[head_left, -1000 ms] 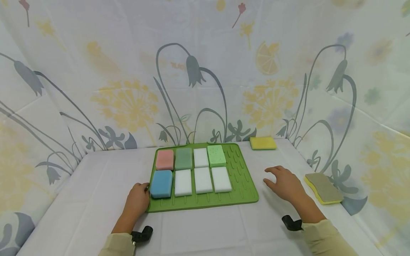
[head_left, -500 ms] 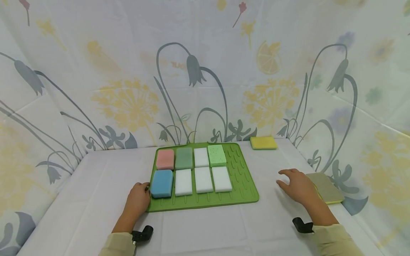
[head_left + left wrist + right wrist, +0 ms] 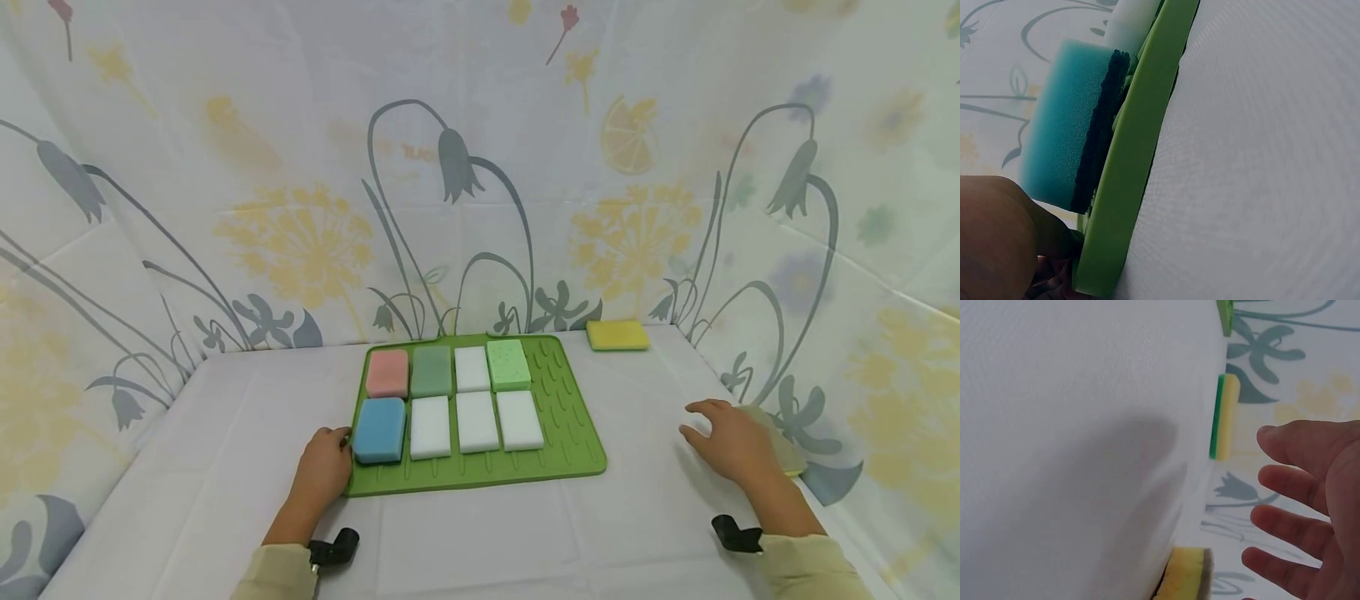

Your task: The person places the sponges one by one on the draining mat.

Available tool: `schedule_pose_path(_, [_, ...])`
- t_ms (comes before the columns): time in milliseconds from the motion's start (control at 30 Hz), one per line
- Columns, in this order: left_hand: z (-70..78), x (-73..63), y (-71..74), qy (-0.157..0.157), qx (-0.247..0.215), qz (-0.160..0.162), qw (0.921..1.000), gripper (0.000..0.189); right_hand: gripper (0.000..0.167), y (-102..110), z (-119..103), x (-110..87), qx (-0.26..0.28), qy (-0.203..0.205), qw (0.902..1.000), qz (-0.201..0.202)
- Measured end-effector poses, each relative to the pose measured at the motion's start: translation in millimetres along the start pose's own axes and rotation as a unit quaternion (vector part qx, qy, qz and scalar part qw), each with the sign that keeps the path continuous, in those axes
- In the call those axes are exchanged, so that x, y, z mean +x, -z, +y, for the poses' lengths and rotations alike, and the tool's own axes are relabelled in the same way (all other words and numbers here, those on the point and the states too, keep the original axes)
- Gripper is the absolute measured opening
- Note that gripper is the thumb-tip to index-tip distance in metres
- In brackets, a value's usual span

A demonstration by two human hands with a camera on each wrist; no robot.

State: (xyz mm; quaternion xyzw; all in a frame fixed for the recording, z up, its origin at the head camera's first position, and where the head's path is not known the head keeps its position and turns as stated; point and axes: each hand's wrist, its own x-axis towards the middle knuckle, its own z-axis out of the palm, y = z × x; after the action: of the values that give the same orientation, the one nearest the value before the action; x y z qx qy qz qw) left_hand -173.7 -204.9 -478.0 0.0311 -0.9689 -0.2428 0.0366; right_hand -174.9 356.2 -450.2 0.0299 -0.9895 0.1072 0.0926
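My left hand grips the left edge of a green ribbed mat. Close beside its thumb sits a blue sponge, shown in the left wrist view with a dark scouring layer facing the mat. Over the right side of the table hovers my right hand, fingers apart and holding nothing. It partly hides a wavy sponge with a grey-beige top and yellow body. That yellow sponge shows at the bottom of the right wrist view, apart from the fingers.
On the mat, a pink sponge, a dark green sponge, a light green sponge and several white sponges lie in two rows. A yellow sponge lies at the back right, near the patterned curtain.
My right hand has moved rightward, away from the mat, and now overlaps the grey-topped sponge in the head view. My left hand stays at the mat's edge.
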Motion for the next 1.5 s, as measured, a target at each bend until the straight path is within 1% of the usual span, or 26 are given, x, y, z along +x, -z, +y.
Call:
schedule_pose_path(233, [-0.9, 0.4, -0.5, -0.003, 0.003, 0.004, 1.0000, 0.035, 0.043, 3, 13, -3.4, -0.014, -0.021, 0.9997, 0.005])
schedule_pose_path(467, [0.2, -0.2, 0.6, -0.005, 0.002, 0.002, 1.0000, 0.035, 0.047, 11, 22, -7.0, -0.022, -0.036, 0.9991, -0.010])
schedule_pose_path(633, [-1.0, 0.5, -0.8, -0.004, -0.001, 0.004, 1.0000, 0.035, 0.046, 13, 30, -9.5, -0.021, -0.046, 0.9986, -0.015])
schedule_pose_path(800, [2.0, -1.4, 0.9, 0.000, -0.003, 0.015, 0.9999, 0.034, 0.048, 13, 38, -11.1, -0.022, -0.060, 0.9974, -0.032])
schedule_pose_path(1033, [2.5, -1.4, 2.8, 0.001, -0.003, 0.003, 1.0000, 0.034, 0.051, 16, 46, -13.1, -0.012, -0.080, 0.9950, -0.059])
schedule_pose_path(1167, [1.9, -0.6, 2.3, 0.000, -0.003, 0.002, 1.0000, 0.034, 0.052, 18, 49, -14.4, -0.009, -0.084, 0.9941, -0.069])
schedule_pose_path(1300, [-0.3, 0.3, 0.2, 0.000, -0.005, 0.003, 1.0000, 0.035, 0.053, 18, 50, -16.1, -0.003, -0.075, 0.9944, -0.074])
schedule_pose_path(1500, [-2.8, 1.4, -2.0, -0.009, 0.002, 0.010, 0.9999, 0.034, 0.050, 15, 54, -16.0, 0.016, -0.059, 0.9952, -0.076])
